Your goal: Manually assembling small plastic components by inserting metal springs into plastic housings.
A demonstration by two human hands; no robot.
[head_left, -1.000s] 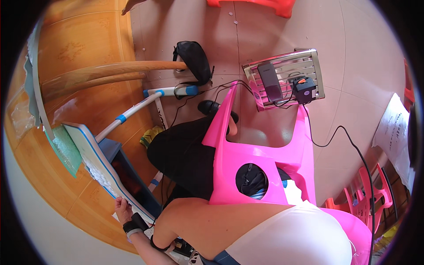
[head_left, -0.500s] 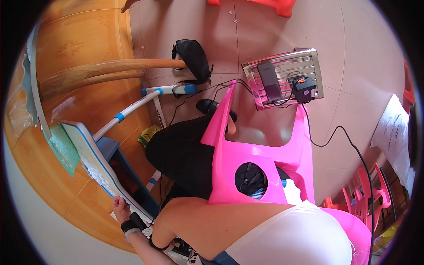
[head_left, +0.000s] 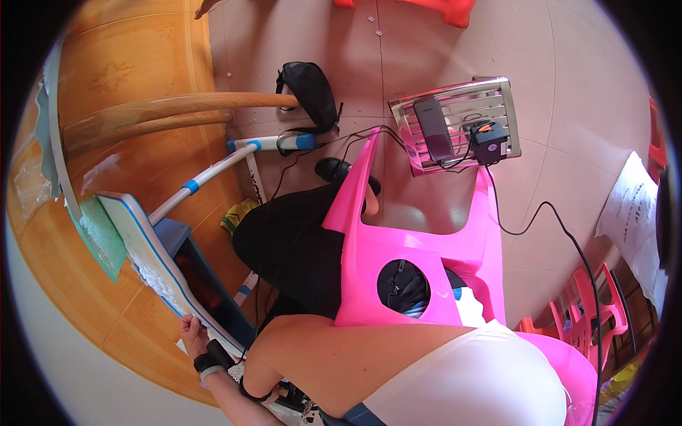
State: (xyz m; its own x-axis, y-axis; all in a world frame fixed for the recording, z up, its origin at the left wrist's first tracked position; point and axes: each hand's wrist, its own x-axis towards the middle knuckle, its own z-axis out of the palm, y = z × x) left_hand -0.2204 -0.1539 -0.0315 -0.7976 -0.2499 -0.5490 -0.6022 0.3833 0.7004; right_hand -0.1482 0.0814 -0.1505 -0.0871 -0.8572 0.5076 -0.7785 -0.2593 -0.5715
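At the lower left, my left hand (head_left: 193, 335) is at the near end of a white tabletop (head_left: 145, 231) with blue edging. Its fingers are curled together against the edge, and what they hold, if anything, is too small to make out. A heap of small white pieces (head_left: 150, 275) lies along that tabletop, just beyond the fingers. My right arm bends across the bottom of the view; only a bit of my right hand (head_left: 273, 397) shows past a black wristband, its fingers hidden. Dark and white machine-like parts (head_left: 291, 395) are beside it, mostly covered by my arm.
A pink plastic stool (head_left: 455, 248) with a round hole stands beside my leg. Beyond it, a metal slatted stool (head_left: 511, 106) carries a grey power bank (head_left: 433, 128) and a black box (head_left: 489, 145) with cables. A black bag (head_left: 312, 96) hangs by curved wooden bars (head_left: 177, 103).
Almost nothing differs. Both arms keep their places, and my left hand stays at the tabletop edge with at most a tiny shift.
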